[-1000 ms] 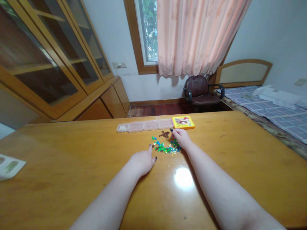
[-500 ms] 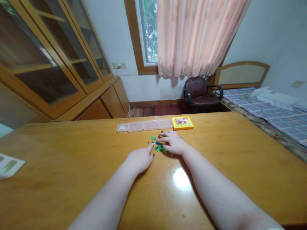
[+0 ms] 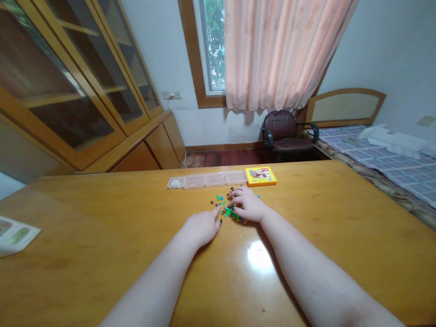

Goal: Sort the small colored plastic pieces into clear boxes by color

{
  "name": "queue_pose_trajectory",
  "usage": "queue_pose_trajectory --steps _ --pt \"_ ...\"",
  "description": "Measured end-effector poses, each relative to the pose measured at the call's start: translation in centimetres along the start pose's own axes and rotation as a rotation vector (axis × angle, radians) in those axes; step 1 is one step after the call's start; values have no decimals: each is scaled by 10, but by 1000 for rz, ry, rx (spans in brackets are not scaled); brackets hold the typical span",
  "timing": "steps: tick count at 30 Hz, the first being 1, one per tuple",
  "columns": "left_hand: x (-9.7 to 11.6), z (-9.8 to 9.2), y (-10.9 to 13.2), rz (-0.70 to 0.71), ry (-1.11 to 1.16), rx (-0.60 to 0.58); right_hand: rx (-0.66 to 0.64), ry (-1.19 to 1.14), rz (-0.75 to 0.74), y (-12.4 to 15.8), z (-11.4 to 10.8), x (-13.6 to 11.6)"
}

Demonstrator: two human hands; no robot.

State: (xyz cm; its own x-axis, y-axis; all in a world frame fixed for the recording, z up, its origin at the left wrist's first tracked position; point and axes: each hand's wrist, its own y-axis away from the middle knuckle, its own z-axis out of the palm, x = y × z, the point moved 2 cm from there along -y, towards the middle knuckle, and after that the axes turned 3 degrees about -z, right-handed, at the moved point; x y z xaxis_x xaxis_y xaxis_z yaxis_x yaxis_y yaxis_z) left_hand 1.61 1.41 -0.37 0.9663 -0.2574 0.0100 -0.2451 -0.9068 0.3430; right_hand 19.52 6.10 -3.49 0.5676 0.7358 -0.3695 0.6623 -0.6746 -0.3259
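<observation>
A loose pile of tiny building bricks (image 3: 229, 212), green, blue and brown, lies on the table (image 3: 112, 236). My left hand (image 3: 203, 227) rests at the pile's left side, index finger stretched out to its edge and thumb apart, the other fingers curled out of sight. Over the right part of the pile, my right hand (image 3: 249, 204) is spread palm down, its fingertips among the bricks and covering some of them. Single pieces lie apart, such as a green brick (image 3: 218, 197) and a brown brick (image 3: 211, 202) beyond my left index finger.
Behind the pile, clear plastic trays (image 3: 215, 180) stand in a row beside a yellow box (image 3: 261, 177). A white object with cut-outs (image 3: 17, 236) sits at the table's left edge. Past the far edge are a brown armchair (image 3: 281, 129) and a bed (image 3: 361, 141).
Both hands remain at the pile. My right fingers have shifted a little, and the bricks near my left fingertip have been drawn slightly rightward. The whole view has moved slightly.
</observation>
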Motion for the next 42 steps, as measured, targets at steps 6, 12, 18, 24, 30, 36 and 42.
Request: queue_pose_trajectory --steps 6,12,18,24,30,36,42 --pt "8 1 6 62 5 -41 -22 -25 -10 -1 2 1" --pt "0 6 -4 39 13 0 24 -23 -8 -1 2 4" --pt "2 5 -3 38 19 39 34 -32 -3 -1 2 6" --pt "4 6 -4 42 21 65 -6 -53 -47 -2 1 0" --pt "2 5 -2 18 13 67 -45 4 -15 0 3 0" --pt "7 0 5 57 15 60 30 -23 -37 0 -2 0" --pt "9 1 7 85 5 46 -70 -46 1 0 4 0"
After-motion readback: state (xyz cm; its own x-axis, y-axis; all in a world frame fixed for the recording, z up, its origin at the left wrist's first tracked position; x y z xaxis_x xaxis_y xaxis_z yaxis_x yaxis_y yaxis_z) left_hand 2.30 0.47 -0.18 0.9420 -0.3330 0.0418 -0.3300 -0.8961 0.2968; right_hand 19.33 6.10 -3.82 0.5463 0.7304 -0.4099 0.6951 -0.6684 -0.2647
